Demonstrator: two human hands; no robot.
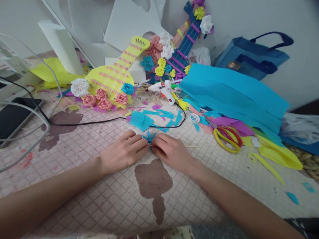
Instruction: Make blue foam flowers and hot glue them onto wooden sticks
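My left hand (127, 149) and my right hand (171, 150) meet at the middle of the table, fingers pinched together. Between their fingertips is a small blue paper flower (149, 136) with pointed petals. A thin wooden stick (190, 146) shows to the right of my right hand; whether it joins the flower is hidden. Just beyond my hands lie a blue paper square (141, 120) and several cut blue strips (163, 113). The black cord (92, 122) of a white glue gun (164, 89) runs past these pieces.
A yellow paper guitar (113, 77) and a blue one (185, 50), both with paper flowers, stand at the back. Scissors (226, 139) and blue paper sheets (232, 94) lie right. A phone (7, 119) and white cables (43, 120) are left. A blue bag (254, 57) leans against the wall.
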